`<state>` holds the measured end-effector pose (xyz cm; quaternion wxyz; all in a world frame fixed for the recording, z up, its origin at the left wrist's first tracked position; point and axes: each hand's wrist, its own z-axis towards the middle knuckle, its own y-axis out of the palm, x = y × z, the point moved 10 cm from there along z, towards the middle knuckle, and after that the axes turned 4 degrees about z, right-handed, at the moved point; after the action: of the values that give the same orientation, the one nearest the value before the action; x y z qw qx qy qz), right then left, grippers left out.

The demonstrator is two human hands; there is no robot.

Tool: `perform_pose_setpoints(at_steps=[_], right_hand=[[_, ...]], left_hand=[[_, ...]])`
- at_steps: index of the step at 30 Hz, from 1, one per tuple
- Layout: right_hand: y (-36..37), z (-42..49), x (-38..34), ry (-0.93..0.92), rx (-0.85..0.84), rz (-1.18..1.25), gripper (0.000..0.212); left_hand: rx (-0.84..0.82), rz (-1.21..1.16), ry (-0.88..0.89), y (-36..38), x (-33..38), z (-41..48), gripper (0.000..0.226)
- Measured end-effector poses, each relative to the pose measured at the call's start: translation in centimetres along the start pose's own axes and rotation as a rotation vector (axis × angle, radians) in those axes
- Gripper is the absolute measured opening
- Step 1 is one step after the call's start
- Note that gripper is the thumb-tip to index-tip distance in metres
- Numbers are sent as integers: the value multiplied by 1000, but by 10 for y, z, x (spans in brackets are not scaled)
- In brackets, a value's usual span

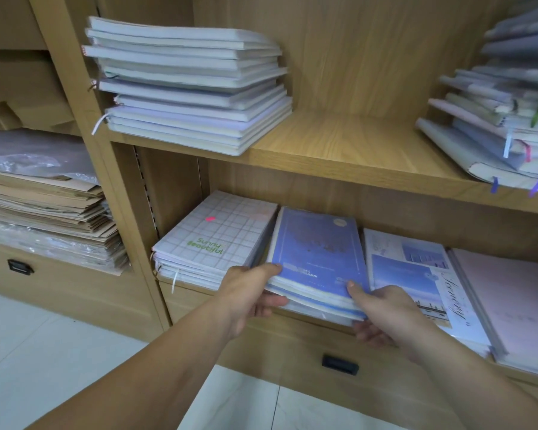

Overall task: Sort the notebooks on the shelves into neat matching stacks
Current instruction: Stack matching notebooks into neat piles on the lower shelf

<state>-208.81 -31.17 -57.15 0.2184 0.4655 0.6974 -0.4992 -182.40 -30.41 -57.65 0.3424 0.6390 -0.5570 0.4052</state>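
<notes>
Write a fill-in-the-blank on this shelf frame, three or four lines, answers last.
1. The left hand and right hand grip the blue notebook stack on the ____ shelf.
2. The checked notebook printed "Sunny Beautiful" lies to the ____ of that stack.
3. The white stack sits on the ____ shelf.
4. The black handle is on the drawer ____ the gripped stack.
Missing words: lower; left; upper; below.

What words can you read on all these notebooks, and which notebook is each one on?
"Sunny Beautiful": green letters on the checked notebook.
White print on the purple notebook: too blurred to read.
Cursive word on the photo-cover notebook: not legible.
</notes>
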Motion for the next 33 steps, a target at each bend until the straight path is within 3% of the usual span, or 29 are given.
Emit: perform_pose_setpoints(at_steps=[10, 15, 20, 24, 29, 33], right_hand=[[-15, -13, -12, 16, 25, 216, 52], [-19, -10, -24, -66, 55, 239, 70], [-26, -7, -32, -126, 76, 65, 58], [-23, -2, -15, -69, 68, -39, 72], [-26, 7, -9, -10, 102, 211, 62], [-35, 18, -20, -85, 216, 221, 54]], left_hand=[[-3, -135, 102, 2, 22, -5, 32], [-5, -214, 158, 1, 32, 0, 34], [8, -230, 155, 10, 32, 11, 33], [42, -257, 105, 13, 18, 15, 36], [12, -320, 99, 17, 19, 15, 37], [10, -298, 105, 19, 20, 23, 38]])
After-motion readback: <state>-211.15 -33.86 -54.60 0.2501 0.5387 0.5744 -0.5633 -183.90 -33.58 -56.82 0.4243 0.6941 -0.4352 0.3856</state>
